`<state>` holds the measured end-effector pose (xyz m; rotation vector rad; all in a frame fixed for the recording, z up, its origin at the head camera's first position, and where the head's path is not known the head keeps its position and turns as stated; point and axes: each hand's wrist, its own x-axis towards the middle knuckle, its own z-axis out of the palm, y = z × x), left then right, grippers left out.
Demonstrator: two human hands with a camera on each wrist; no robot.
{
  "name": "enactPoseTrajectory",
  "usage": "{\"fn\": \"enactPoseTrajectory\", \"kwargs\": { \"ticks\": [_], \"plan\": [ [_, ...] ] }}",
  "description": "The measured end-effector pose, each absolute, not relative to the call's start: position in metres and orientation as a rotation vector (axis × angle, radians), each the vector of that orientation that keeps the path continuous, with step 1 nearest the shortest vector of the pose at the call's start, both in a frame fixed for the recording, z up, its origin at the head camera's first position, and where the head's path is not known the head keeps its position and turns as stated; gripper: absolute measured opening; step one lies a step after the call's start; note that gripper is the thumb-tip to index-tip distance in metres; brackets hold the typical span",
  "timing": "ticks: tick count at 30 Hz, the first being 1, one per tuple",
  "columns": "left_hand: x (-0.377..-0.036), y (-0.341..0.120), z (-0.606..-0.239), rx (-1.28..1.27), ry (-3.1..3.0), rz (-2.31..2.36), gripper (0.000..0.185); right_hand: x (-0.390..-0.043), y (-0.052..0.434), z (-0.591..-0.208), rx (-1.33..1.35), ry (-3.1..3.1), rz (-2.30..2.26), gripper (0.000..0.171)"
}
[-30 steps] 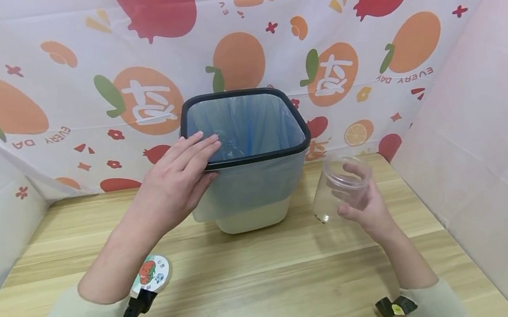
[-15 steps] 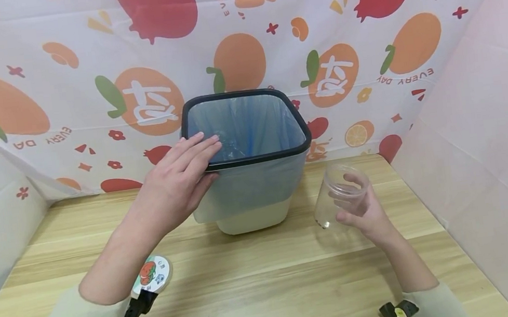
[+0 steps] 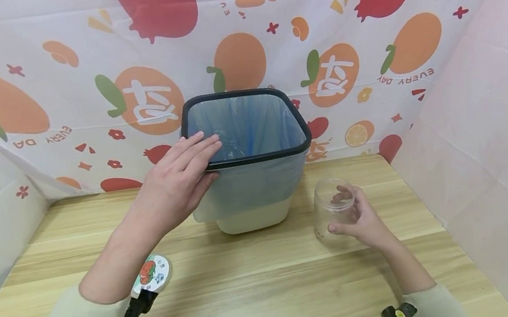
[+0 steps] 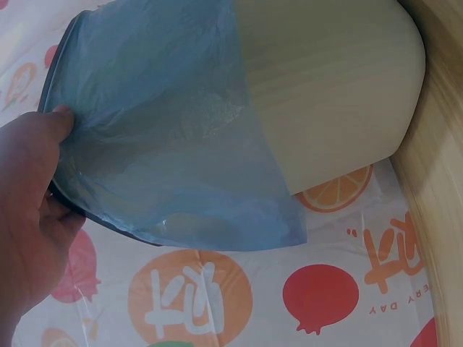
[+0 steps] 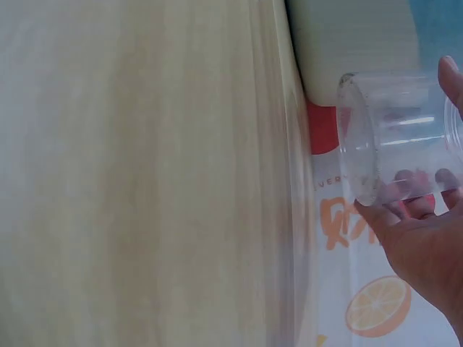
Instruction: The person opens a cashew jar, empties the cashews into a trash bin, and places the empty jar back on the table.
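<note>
While the left hand lies with its fingers straight and flat over the near left corner of the waste bin's black rim, it clasps nothing; the left wrist view shows only the thumb side of that hand against the blue bin liner folded down over the cream wall, and the fingertips there are out of frame. A sleeve covers the forearm, and a round printed tag sits at the wrist. The waste bin stands on the wooden table toward its far edge, near the middle, in front of a fruit-printed cloth; its inside is hard to make out through the liner. Just right of the bin, toward the far right corner of the table, the right hand grasps a clear plastic jar, thumb on the near side and fingers curled round the far side, seen through the wall. The jar stands mouth up with its base at the tabletop; whether it rests fully on the wood cannot be told. From the right wrist the jar is cut off at the frame's edge, fingers blurred behind the plastic.
</note>
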<state>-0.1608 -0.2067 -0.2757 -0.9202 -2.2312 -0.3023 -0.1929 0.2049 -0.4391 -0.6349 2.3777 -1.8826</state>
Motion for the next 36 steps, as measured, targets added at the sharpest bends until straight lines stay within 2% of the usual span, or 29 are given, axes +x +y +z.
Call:
{"fn": "enactPoseTrajectory", "kwargs": {
  "ticks": [30, 36],
  "plan": [
    [-0.165, -0.21, -0.284, -0.948, -2.183, -0.392, 0.063, -0.192, 0.208, -0.445, -0.546, 2.396, -1.656, 0.099],
    [-0.16, -0.22, -0.292, -0.942, -2.256, -0.46, 0.079, -0.193, 0.208, -0.447, -0.525, 2.413, -1.595, 0.099]
  ]
}}
